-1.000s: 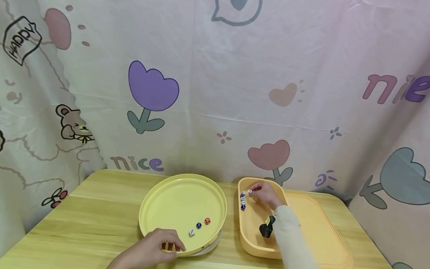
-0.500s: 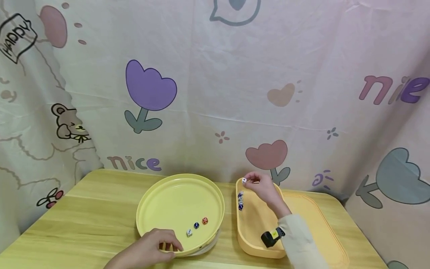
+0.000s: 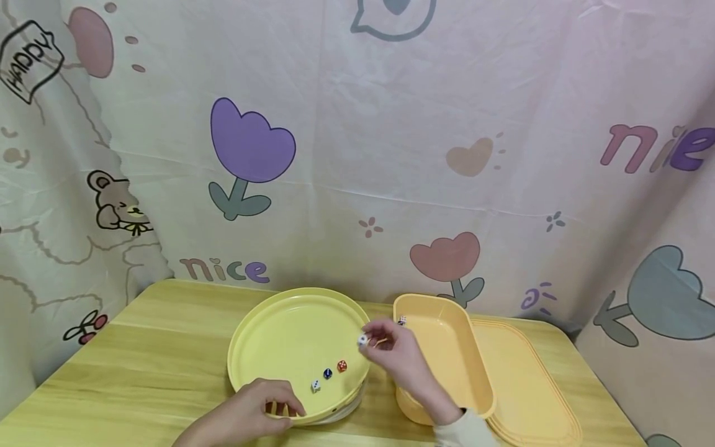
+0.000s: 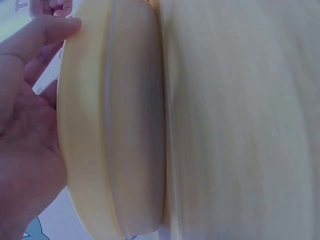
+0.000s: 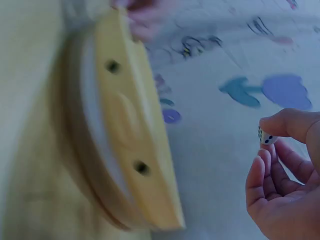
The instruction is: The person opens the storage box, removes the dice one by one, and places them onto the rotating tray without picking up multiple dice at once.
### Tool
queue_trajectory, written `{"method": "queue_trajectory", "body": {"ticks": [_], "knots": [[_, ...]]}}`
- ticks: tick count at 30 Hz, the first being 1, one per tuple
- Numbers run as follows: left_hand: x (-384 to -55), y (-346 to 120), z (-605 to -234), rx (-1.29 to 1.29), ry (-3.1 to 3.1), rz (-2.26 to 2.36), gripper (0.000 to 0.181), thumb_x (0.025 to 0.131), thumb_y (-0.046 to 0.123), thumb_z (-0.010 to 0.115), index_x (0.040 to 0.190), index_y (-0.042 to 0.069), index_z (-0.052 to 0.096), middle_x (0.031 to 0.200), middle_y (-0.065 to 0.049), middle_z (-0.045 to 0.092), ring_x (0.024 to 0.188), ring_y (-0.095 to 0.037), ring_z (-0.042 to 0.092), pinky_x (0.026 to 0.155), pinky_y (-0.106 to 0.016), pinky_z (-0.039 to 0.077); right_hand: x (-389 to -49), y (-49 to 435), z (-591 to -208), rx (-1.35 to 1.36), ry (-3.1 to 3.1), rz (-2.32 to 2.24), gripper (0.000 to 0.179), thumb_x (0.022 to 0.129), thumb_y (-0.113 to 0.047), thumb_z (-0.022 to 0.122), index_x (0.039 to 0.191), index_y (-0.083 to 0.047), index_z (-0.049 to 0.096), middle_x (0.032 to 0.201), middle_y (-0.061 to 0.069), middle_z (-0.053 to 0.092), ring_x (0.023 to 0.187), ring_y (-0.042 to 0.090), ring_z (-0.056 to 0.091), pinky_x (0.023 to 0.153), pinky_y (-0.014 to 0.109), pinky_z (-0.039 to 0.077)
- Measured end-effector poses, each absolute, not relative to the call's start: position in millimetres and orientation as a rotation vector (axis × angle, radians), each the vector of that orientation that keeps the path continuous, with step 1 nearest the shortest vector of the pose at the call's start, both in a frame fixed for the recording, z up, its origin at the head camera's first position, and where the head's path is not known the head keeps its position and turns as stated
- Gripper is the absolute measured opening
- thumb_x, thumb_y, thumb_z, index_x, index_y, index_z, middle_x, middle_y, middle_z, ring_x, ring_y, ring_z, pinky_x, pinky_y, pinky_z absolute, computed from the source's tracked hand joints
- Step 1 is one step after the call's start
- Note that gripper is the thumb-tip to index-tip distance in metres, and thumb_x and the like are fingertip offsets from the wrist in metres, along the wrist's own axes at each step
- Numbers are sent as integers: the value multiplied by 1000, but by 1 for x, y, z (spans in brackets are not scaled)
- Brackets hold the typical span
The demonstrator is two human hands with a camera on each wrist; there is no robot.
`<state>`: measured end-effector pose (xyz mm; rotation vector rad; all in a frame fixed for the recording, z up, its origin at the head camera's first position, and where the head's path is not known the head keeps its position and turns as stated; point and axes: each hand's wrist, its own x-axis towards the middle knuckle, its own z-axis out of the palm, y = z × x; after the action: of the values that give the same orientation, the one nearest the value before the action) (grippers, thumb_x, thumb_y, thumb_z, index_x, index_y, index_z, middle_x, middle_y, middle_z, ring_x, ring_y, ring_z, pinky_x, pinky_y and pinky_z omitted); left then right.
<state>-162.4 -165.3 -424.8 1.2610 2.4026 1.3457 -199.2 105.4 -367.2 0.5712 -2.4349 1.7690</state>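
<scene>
A white die (image 3: 362, 340) is pinched between the thumb and fingers of my right hand (image 3: 401, 357), above the right side of a round yellow tray (image 3: 279, 329). In the right wrist view the same die (image 5: 266, 136) shows dark pips at the fingertips. My left hand (image 3: 254, 406) grips the tray's near rim, thumb outside and fingers over the edge. On the tray, a white die (image 3: 315, 386), a blue die (image 3: 328, 373) and a red die (image 3: 342, 366) form a slanting row.
To the right stands a deep orange-yellow box (image 3: 447, 347); a die (image 3: 402, 320) shows at its left wall, and my right hand hides part of its inside. A flat lid (image 3: 530, 379) lies beside the box on the wooden table (image 3: 139, 354). A patterned curtain (image 3: 335, 124) hangs behind.
My right hand, pinching the white die, has lifted from the box and moved left and nearer, over the tray's edge. My left hand and the three tray dice have stayed put.
</scene>
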Motion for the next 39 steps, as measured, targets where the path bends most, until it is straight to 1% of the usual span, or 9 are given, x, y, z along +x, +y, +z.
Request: {"method": "queue_trajectory", "body": {"ticks": [3, 8, 16, 19, 23, 25, 29, 35, 39], "knots": [[-162, -166, -425, 1264, 2407, 1342, 17, 82, 7, 63, 95, 17, 68, 88, 13, 59, 80, -3, 54, 65, -24, 46, -194, 90, -384, 670, -2421, 1751, 20, 73, -2, 70, 92, 0, 63, 82, 6, 59, 73, 14, 55, 65, 25, 48], [-163, -166, -425, 1277, 2406, 1331, 18, 82, 6, 63, 96, 16, 67, 89, 12, 59, 81, -3, 54, 67, -24, 46, -194, 76, -406, 724, -2430, 1707, 16, 73, -3, 72, 86, -4, 65, 76, 3, 59, 70, 10, 54, 63, 24, 47], [-164, -163, -423, 1317, 2482, 1316, 22, 78, 4, 65, 94, 20, 67, 84, 14, 58, 73, 1, 51, 59, -20, 45, -192, 74, -411, 685, -2466, 1667, 17, 71, -1, 73, 85, -5, 63, 76, 4, 60, 68, 8, 53, 63, 23, 47], [-163, -163, -423, 1321, 2469, 1319, 21, 80, 5, 64, 94, 19, 67, 85, 14, 58, 74, 1, 52, 60, -21, 45, -187, 73, -404, 679, -2478, 1659, 17, 71, 2, 71, 84, -3, 63, 77, 9, 60, 68, 12, 54, 63, 24, 47], [-163, -164, -424, 1304, 2441, 1322, 18, 81, 7, 64, 94, 18, 67, 86, 14, 58, 75, 0, 52, 62, -22, 45, -177, 70, -388, 697, -2474, 1646, 15, 71, 6, 69, 84, 2, 62, 77, 16, 59, 69, 24, 56, 65, 29, 49], [-162, -164, -425, 1291, 2424, 1331, 17, 82, 7, 63, 95, 18, 67, 86, 14, 58, 76, 0, 53, 63, -22, 46, -174, 70, -383, 701, -2470, 1640, 15, 71, 7, 68, 84, 3, 62, 78, 16, 59, 71, 29, 56, 66, 31, 49], [-162, -165, -426, 1278, 2415, 1335, 17, 81, 6, 64, 94, 17, 67, 88, 13, 59, 78, -1, 53, 63, -23, 45, -176, 70, -389, 706, -2460, 1642, 16, 71, 6, 69, 85, 3, 62, 79, 14, 59, 72, 31, 56, 67, 32, 49], [-162, -165, -426, 1201, 2386, 1355, 18, 81, 5, 63, 94, 17, 67, 88, 12, 60, 78, -1, 52, 63, -23, 45, -191, 74, -414, 756, -2409, 1650, 24, 75, 0, 69, 98, 3, 62, 82, 9, 60, 75, 21, 57, 67, 28, 49], [-161, -166, -425, 1149, 2357, 1378, 17, 81, 6, 63, 94, 16, 67, 89, 12, 60, 78, -2, 52, 64, -23, 45, -191, 75, -414, 733, -2409, 1644, 20, 80, -4, 65, 99, 2, 62, 84, 4, 60, 77, 13, 55, 69, 26, 48]]}}
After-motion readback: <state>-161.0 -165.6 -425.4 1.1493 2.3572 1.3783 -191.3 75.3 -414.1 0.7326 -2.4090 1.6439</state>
